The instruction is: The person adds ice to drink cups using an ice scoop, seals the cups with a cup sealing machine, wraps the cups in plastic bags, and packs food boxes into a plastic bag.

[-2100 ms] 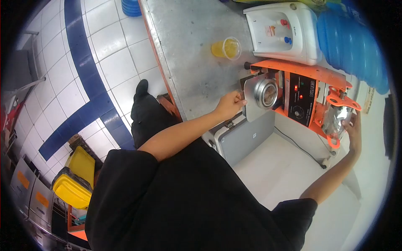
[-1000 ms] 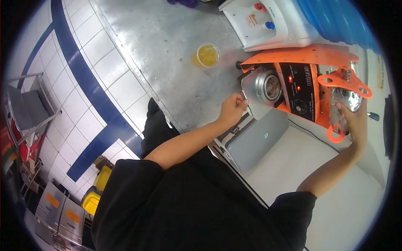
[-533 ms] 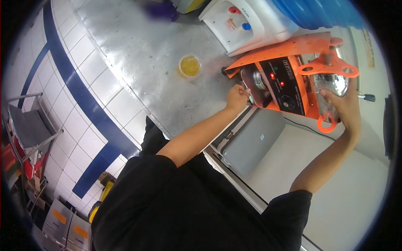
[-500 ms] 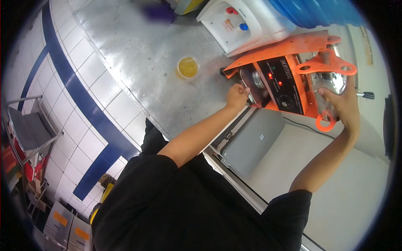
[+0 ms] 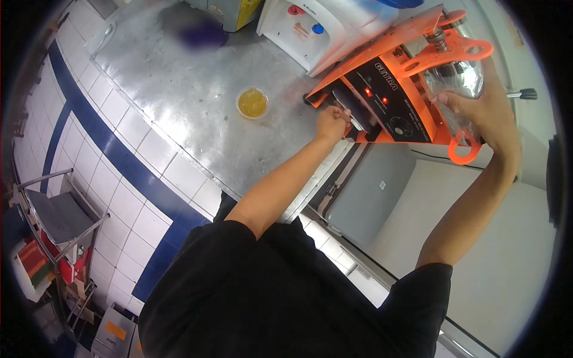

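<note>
My left hand (image 5: 333,124) is closed at the front edge of the dark tray (image 5: 354,112) in an orange cup sealing machine (image 5: 382,98), its fingers curled on the tray's handle. My right hand (image 5: 480,113) wraps round the shiny film roll (image 5: 468,79) at the machine's upper side, thumb in front and the other fingers hidden behind. An orange three-armed holder (image 5: 449,53) sits against the roll, and an orange ring (image 5: 463,150) hangs below it. Two red lights glow on the black control panel (image 5: 382,95). A clear cup of yellow contents (image 5: 252,103) stands apart on the metal table (image 5: 197,113).
A white water dispenser (image 5: 304,33) stands beside the machine. A black-knobbed lever (image 5: 525,93) juts out past my right hand. A grey case (image 5: 370,191) lies below the table's edge. A chair (image 5: 65,215) is on the tiled floor at left.
The view has shifted, so the cup and machine sit further left and higher. The silver ring seen inside the machine's opening is now hidden. Both hands keep their places on the machine.
</note>
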The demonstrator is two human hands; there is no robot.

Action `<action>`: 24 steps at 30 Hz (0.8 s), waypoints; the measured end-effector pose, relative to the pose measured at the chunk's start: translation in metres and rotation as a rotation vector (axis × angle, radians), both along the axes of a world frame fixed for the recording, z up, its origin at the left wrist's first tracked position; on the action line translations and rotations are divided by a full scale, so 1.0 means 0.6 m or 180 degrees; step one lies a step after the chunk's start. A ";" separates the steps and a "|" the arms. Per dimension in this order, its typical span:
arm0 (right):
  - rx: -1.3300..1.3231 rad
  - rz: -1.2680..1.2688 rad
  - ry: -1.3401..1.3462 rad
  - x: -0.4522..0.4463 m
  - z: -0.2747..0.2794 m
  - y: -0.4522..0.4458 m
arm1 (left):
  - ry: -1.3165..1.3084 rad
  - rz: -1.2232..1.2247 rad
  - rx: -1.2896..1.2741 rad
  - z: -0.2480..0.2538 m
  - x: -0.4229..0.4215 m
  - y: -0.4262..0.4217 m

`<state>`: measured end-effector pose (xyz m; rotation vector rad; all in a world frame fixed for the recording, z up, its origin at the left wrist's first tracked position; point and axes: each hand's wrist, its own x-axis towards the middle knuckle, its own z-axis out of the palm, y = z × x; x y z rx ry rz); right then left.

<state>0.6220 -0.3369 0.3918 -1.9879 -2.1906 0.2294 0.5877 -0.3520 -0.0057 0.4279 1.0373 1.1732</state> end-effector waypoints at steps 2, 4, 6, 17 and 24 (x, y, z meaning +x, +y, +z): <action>-0.0135 -0.0045 0.0052 0.002 0.000 0.001 | -0.0037 -0.0057 -0.0020 -0.009 0.004 0.003; -0.0147 0.0045 0.0203 0.005 -0.002 0.000 | 0.0132 -0.0101 0.0008 -0.001 -0.008 -0.006; -0.0088 0.0155 0.0375 0.014 -0.007 0.000 | 0.0919 0.0327 0.0357 0.024 -0.037 -0.021; 0.3601 0.2124 0.3765 0.089 -0.071 0.009 | 0.3195 0.1459 0.5927 0.686 -0.127 0.090; 0.3915 0.2028 0.5108 0.164 -0.079 0.003 | 0.5401 -0.2045 0.4273 0.675 -0.071 0.045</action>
